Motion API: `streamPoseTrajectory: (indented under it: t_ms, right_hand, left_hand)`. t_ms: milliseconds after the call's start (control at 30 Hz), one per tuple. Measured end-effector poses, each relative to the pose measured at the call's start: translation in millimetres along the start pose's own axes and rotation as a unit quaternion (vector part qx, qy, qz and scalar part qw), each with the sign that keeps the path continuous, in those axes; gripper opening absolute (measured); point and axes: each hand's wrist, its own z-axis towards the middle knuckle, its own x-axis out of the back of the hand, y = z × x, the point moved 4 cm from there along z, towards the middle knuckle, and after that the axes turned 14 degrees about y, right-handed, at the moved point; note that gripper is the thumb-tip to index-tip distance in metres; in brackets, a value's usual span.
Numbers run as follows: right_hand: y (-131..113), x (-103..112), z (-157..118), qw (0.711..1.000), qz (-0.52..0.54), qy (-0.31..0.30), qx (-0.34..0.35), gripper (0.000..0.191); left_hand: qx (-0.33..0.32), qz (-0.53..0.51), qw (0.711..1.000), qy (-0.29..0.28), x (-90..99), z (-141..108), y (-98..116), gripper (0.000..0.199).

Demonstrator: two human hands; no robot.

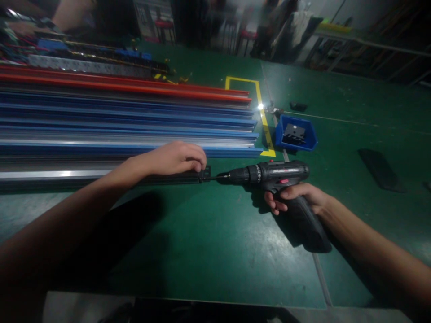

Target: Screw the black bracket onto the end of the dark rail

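Observation:
My right hand [296,197] is wrapped round the grip of a black cordless drill [279,172], which lies level and points left. Its long thin bit [218,176] meets a small black end bracket [206,173] at the right end of a dark metal profile [168,178]. Over that end my left hand [183,158] is curled, thumb and fingers drawn together at the bracket. Whatever is between those fingertips is hidden by the hand.
Long blue profiles [134,114] and red profiles [134,83] lie side by side behind the dark one. A blue bin [312,134] with black plates stands to the right, near yellow tape [266,134]. Farther right lies a dark flat object [379,168]. A person's arm [69,15] shows at the upper left.

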Motion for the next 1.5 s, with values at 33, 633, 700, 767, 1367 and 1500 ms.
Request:
streamPoseTrajectory:
  t_ms: [33, 633, 700, 767, 1367, 1500]
  right_hand:
    - [0.2, 0.2, 0.2, 1.0, 0.003, -0.005, -0.004, 0.025]
    - [2.2, 4.2, 0.3, 0.999, 0.02, -0.042, -0.016, 0.031]
    - [1.9, 3.5, 0.3, 0.999, 0.021, -0.046, -0.015, 0.031]
    - [1.4, 2.5, 0.4, 0.999, 0.02, -0.049, -0.011, 0.031]
    - [1.0, 2.3, -0.2, 0.999, 0.014, -0.041, -0.009, 0.025]
    - [1.2, 2.6, 0.6, 0.999, 0.015, -0.042, -0.003, 0.027]
  left_hand:
    - [0.001, -0.001, 1.0, 0.0, 0.1, 0.0, 0.1, 0.019]
    - [0.005, -0.006, 1.0, 0.01, 0.6, 0.7, 2.8, 0.019]
    - [0.005, -0.01, 1.0, 0.007, 0.5, 0.7, 3.1, 0.019]
    - [0.005, -0.01, 1.0, 0.005, 0.5, 0.5, 3.0, 0.019]
    - [-0.004, -0.003, 1.0, 0.009, 0.1, 0.1, 0.9, 0.018]
    - [-0.003, -0.002, 1.0, 0.007, -0.1, 0.2, 1.6, 0.019]
